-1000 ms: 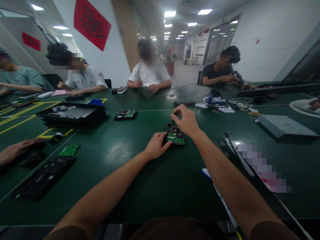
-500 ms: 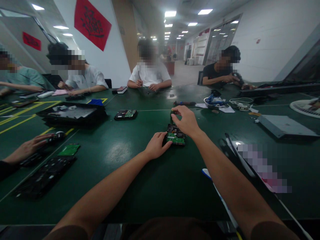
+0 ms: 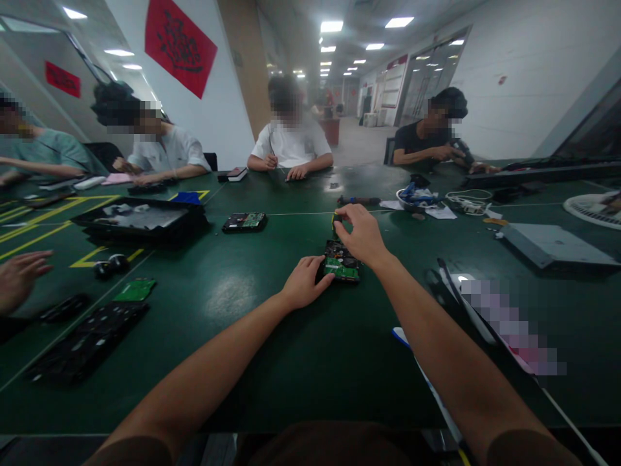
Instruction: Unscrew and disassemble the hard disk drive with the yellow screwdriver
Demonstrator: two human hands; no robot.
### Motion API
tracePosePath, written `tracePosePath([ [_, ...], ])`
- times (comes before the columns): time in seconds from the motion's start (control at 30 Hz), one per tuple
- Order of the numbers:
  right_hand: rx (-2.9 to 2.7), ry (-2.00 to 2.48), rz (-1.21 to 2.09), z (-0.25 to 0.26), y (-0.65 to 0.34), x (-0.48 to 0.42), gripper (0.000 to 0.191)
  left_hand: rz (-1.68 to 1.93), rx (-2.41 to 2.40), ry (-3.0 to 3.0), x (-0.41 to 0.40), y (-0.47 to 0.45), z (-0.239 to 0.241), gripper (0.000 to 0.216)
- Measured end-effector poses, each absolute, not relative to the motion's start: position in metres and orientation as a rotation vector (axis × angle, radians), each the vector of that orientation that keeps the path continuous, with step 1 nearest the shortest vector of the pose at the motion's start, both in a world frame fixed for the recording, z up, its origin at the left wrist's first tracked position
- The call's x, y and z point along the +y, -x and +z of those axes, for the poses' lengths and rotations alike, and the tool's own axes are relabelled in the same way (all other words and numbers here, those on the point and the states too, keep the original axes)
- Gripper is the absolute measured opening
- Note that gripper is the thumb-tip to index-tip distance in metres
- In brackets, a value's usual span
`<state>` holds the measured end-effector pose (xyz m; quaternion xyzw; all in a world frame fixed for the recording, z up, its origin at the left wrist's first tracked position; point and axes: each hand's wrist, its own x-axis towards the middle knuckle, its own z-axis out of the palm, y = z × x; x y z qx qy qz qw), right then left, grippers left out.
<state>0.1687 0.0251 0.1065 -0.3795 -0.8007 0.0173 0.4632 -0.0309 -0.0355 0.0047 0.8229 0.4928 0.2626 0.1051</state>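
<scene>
A hard drive (image 3: pixel 341 265) with a green circuit board lies on the green table in front of me. My left hand (image 3: pixel 304 282) grips its left edge, fingers along the side and thumb on the near corner. Above the drive's far end, my right hand (image 3: pixel 361 234) pinches the top of a small screwdriver (image 3: pixel 335 222) with a dark and yellow handle, held upright. Its tip is too small to make out against the drive. A second hard drive (image 3: pixel 244 222) lies apart, further left.
At left, a co-worker's hand (image 3: pixel 22 278) is near two small black round objects (image 3: pixel 110 265), a loose green board (image 3: pixel 134 290) and several dark drives (image 3: pixel 90 343). Black trays (image 3: pixel 140 220) stand beyond. Right are a grey metal box (image 3: pixel 557 246) and a bowl (image 3: pixel 412 197). Several people sit opposite.
The co-worker's hand at left has let go of the black round objects and drawn back left. The screwdriver handle shows more yellow now, as if turned. My hands stay in place.
</scene>
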Motion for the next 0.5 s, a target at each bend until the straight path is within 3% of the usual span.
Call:
tracePosePath([
  [0.5,-1.919,0.957,0.099,0.1053,-0.1701,0.0281,0.014,0.772,1.457,-2.435,-0.0355,0.0306,0.0043,0.065],
])
